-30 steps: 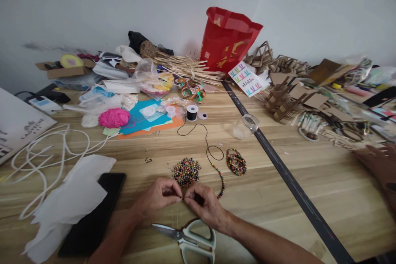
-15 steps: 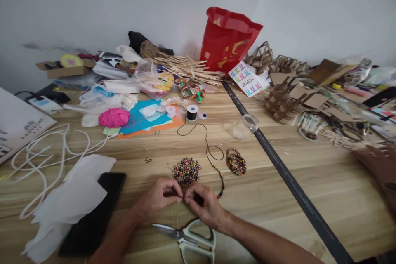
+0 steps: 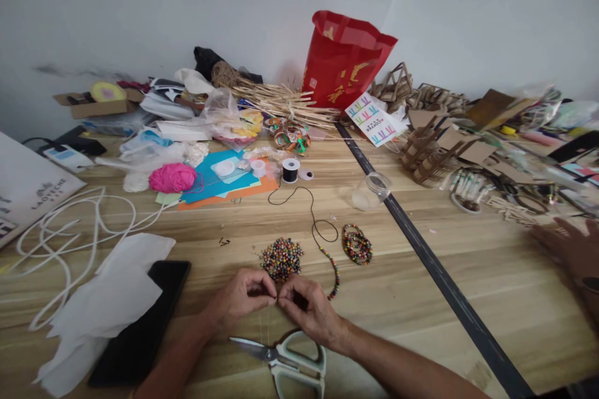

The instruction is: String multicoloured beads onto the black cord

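My left hand (image 3: 244, 296) is closed in a pinch, with a tiny dark bead (image 3: 276, 298) at its fingertips. Nearly touching it is my right hand (image 3: 312, 310), thumb and forefinger pinched on the end of a thin cord. The black cord (image 3: 312, 212) runs down from its spool (image 3: 290, 170), and its strung beads (image 3: 335, 271) pass out of sight behind my right hand. Just beyond my fingers lies a heap of loose multicoloured beads (image 3: 282, 259). Coiled bead bracelets (image 3: 357, 245) rest to its right. White-handled scissors (image 3: 285, 358) lie partly open below my hands.
A black tablet-like slab (image 3: 135, 336) lies under white paper (image 3: 105, 299) at left, beside white cables (image 3: 70, 243). A clear jar (image 3: 371, 191) stands near the dark strip (image 3: 440, 262). Another person's hand (image 3: 568, 255) shows at the right edge. Craft materials and a red bag (image 3: 346, 62) line the wall.
My hands stay almost in place, with fingertips shifting slightly; a dark bead now shows at the left fingertips. The other person's hand at the right has moved a little. The rest lies still.
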The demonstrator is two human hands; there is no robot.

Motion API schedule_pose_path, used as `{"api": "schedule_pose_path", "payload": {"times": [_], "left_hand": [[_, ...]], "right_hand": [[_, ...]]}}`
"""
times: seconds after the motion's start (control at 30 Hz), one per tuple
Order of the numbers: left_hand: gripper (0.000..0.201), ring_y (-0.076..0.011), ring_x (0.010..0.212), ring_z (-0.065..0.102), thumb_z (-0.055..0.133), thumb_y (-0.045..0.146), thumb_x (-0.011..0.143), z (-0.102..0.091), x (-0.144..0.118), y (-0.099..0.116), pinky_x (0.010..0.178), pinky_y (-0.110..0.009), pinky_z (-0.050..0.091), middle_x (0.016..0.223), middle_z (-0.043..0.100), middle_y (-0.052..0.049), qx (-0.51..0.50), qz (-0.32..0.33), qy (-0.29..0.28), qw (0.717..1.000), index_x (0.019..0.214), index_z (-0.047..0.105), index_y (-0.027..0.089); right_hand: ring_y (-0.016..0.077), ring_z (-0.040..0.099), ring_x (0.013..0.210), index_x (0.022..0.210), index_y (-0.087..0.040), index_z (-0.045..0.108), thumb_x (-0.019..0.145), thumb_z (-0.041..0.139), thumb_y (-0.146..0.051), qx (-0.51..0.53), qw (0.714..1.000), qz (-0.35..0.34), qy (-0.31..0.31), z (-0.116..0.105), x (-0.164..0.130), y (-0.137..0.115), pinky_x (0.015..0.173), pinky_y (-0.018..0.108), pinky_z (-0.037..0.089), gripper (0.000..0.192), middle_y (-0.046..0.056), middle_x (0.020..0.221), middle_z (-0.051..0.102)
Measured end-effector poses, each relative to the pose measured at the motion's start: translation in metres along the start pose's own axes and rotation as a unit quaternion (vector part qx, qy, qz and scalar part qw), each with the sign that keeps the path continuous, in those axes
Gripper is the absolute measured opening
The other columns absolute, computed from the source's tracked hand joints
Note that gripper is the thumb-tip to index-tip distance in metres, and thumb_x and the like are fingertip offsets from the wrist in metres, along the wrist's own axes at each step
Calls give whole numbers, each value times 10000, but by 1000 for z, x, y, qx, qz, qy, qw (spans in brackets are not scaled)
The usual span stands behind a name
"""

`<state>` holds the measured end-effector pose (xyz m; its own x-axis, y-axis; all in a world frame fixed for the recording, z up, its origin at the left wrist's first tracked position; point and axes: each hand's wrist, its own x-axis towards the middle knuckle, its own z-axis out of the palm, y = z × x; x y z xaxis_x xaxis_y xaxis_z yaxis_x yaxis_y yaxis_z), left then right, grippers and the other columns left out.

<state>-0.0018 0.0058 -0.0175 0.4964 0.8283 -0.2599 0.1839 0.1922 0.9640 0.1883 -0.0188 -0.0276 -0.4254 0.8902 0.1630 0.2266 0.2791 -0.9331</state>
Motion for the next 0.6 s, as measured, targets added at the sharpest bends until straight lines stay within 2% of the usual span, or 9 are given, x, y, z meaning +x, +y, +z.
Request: {"api": "schedule_pose_path", "payload": {"times": [0.23,0.43,0.6], "left_hand": [[192,-134,638,594,760,261,608,1,1,1,634,-236,451,660,650,-16,-16,-10,9,1000,660,636,125],[167,-146,638,605,752,261,608,1,1,0,641,-247,456,663,678,-17,-25,-22,4,999,664,663,130],[157,-144,612,595,746,268,618,-1,2,-2,609,-243,443,649,683,-17,-16,-14,3,1000,651,677,130]], "right_hand": [[129,516,634,732,-162,595,817,553,-207,9,1000,6,0,0,0,3,597,226,408,105,13,673,575],[118,504,614,736,-163,584,799,591,-235,41,999,36,0,0,0,2,580,216,409,96,-4,648,557],[116,496,613,734,-164,578,796,611,-272,50,998,35,-7,1,0,2,572,216,410,128,-6,648,552]]}}
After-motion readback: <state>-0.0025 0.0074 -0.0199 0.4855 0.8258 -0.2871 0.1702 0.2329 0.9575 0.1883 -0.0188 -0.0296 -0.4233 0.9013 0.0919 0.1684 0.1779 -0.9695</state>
